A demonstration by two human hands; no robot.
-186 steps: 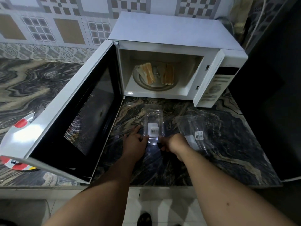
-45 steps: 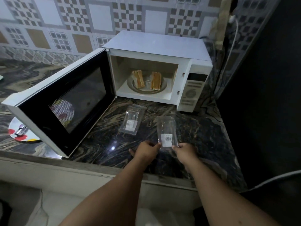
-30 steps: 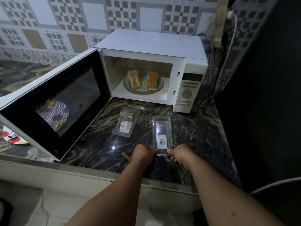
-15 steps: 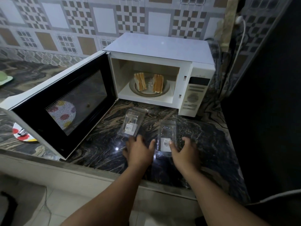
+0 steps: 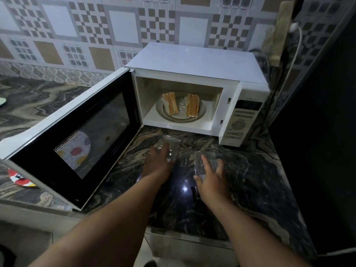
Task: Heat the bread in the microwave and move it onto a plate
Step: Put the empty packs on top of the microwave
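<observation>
Counter — polished dark veined stone, glossy. Microwave casing — smooth white finish; turntable looks like glass. Two clear plastic packets — shiny. Wall tiles smooth, patterned.

A home kitchen is shown. A white microwave is set on a dark marbled stone counter, its door swung open and bread stood inside. The wall behind is covered in patterned tiles. A spotted plate, apparently, is seen at the counter's left edge.
</observation>
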